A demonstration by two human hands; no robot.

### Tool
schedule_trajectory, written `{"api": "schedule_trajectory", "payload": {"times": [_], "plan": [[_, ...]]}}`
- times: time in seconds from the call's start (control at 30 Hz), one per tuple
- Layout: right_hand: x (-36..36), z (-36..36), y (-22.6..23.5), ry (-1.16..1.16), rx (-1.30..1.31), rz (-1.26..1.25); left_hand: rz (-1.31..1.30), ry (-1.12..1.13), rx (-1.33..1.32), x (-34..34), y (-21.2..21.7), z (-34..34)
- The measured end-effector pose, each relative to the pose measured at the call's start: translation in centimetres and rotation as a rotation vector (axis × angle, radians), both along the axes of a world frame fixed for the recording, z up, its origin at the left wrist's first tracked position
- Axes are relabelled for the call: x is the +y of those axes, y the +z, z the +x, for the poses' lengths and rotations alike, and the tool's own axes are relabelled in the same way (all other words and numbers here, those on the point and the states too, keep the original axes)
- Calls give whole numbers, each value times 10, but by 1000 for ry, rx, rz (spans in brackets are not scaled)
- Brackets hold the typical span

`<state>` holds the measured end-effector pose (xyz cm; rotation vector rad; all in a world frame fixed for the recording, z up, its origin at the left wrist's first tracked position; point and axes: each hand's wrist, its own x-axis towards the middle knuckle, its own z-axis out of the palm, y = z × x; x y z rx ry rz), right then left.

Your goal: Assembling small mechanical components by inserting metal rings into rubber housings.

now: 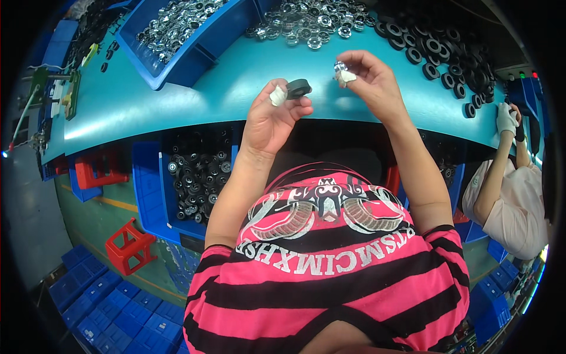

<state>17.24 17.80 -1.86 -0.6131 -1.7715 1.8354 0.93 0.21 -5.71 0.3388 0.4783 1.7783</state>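
Between the thumb and fingers of my left hand (268, 121) is a black ring (299, 88), held tilted above the near edge of the teal table (236, 88). My right hand (377, 88) pinches a small shiny clear-and-silver hub (339, 66), apart from the ring and to its right. White wrapping covers a fingertip on each hand. Loose shiny hubs (314, 42) lie in a heap at the table's far middle, and many black rings (433, 46) are spread at the far right.
A blue bin (171, 74) of shiny hubs stands on the table at left. Below the table edge, another blue bin (150, 194) holds black wheels (197, 183). Red stools (128, 245) stand on the floor. At far right, a co-worker's gloved hand (506, 118) works at the table.
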Motion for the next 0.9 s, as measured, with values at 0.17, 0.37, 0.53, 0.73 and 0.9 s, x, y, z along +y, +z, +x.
{"api": "schedule_trajectory", "payload": {"times": [0.17, 0.37, 0.53, 0.73, 0.9], "plan": [[-23, 1, 6, 84, 9, -144, -84, -20, -121, 3, 18, 8], [-31, 1, 0, 93, 19, -200, -93, 4, -237, 6, 15, 9], [-34, 0, 0, 73, 61, -197, -61, 27, -226, 7, 14, 9], [-36, 0, 2, 72, 70, -214, -101, 32, -224, 7, 14, 11], [-36, 0, 4, 38, 70, -171, 20, -38, -145, 4, 4, 6]]}}
